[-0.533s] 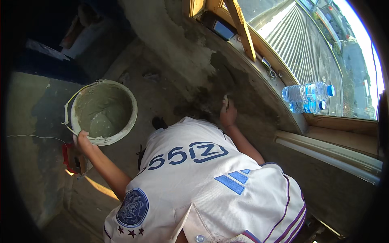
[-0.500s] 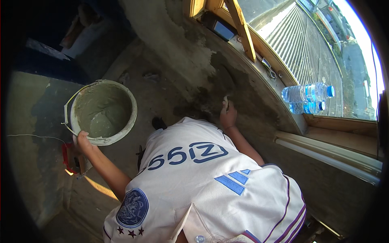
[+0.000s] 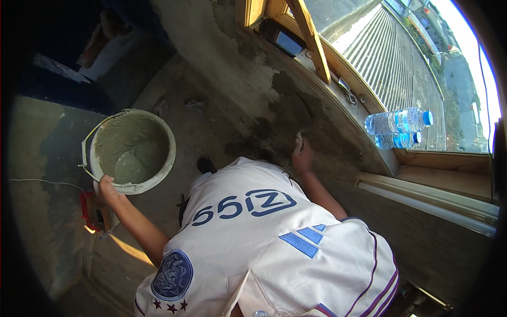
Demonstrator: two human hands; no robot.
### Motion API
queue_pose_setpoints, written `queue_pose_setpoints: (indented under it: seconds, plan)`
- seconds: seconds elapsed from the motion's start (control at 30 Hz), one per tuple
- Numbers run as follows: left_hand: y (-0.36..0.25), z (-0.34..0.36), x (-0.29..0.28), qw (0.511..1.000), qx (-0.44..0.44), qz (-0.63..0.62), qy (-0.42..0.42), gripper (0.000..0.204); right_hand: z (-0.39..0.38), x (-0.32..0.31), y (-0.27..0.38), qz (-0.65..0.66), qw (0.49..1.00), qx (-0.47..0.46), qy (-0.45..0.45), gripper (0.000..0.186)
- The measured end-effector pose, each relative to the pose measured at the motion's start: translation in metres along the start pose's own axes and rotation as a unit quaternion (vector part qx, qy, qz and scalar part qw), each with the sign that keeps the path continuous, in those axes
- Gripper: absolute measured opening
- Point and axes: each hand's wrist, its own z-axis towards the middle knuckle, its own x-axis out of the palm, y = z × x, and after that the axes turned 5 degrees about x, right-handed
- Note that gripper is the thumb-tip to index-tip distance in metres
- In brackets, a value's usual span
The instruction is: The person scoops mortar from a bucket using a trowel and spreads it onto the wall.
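Note:
A pale round bucket (image 3: 170,142) with a wire handle is at my left, its mouth facing up. Wet grey mortar (image 3: 138,156) coats its inner wall and lies in the bottom. My left hand (image 3: 108,189) is closed on the near rim, thumb over the edge. On the other side, my right hand (image 3: 302,158) is closed round a small, thin, pale object (image 3: 299,137). Only its tip shows, so its kind is unclear. This hand is close to a dark damp patch on the grey wall (image 3: 311,113) below the window.
Two water bottles (image 3: 396,122) lie on the window sill at the right. Farther along it are scissors (image 3: 348,92), a phone (image 3: 289,42) and a leaning wooden slat (image 3: 312,39). Long white bars (image 3: 422,203) run along the right. A red object (image 3: 87,206) and a thin wire are beyond my left forearm.
The bucket and my left hand have come slightly nearer. My right hand has shifted a little to the right and nearer, still closed. The view has moved slightly.

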Motion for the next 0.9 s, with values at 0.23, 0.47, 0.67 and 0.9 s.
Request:
queue_pose_setpoints:
  seconds: [0.23, 0.47, 0.67, 0.9]
  plan:
    - [0.000, 0.004, 0.004, 0.998, -0.056, -0.013, 0.017, 0.050, 0.017, 0.005, 0.018, -0.007, 1.000, 0.004, 0.022, 0.032]
    - [0.018, 0.015, -0.005, 0.999, -0.043, -0.022, 0.008, 0.051, 0.007, 0.002, 0.029, -0.029, 0.998, 0.056, 0.017, 0.035]
    - [0.025, 0.021, -0.014, 0.999, -0.047, -0.012, 0.011, 0.049, -0.004, -0.002, 0.032, 0.022, 0.998, 0.039, 0.049, 0.033]
    - [0.015, 0.014, -0.006, 1.000, -0.022, 0.003, 0.012, 0.048, 0.013, 0.013, 0.027, -0.020, 0.999, 0.044, 0.022, 0.033]
